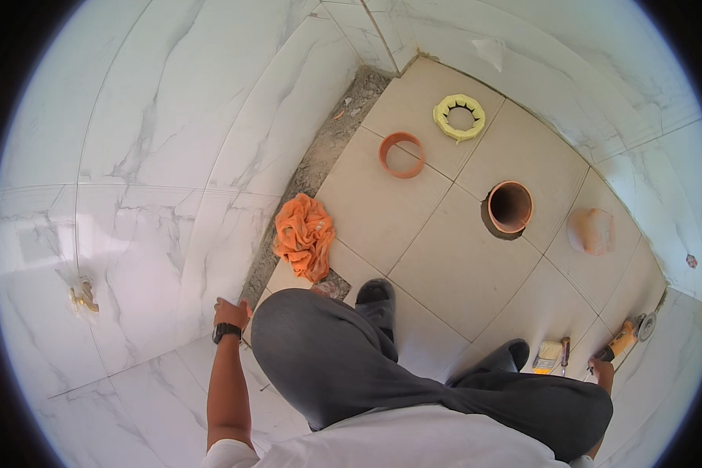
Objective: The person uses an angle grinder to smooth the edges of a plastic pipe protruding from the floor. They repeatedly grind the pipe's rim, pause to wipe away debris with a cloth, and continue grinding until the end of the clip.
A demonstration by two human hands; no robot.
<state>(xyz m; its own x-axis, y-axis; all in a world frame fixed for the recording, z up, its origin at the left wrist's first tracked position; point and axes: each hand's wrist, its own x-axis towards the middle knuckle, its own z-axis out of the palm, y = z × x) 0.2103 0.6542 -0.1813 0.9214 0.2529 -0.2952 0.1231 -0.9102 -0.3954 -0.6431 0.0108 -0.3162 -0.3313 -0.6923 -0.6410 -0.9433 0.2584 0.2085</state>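
"In the head view, what is the right hand (603, 374) doing?"
"It's closed around the back end of the orange grinder (622, 340), over by the right wall (675, 343). A paintbrush (547, 356) lies near it."
"And the left hand (230, 313)?"
"Low by the left wall (148, 257), near the orange cloth (304, 236). I can't tell whether its fingers are open or gripping something."

Lower right: right hand (603, 373) at orange angle grinder (623, 340). Lower left: left hand (231, 313) near wall (152, 257). Left of centre: crumpled orange cloth (304, 236). Right of centre: reddish pipe (512, 207).
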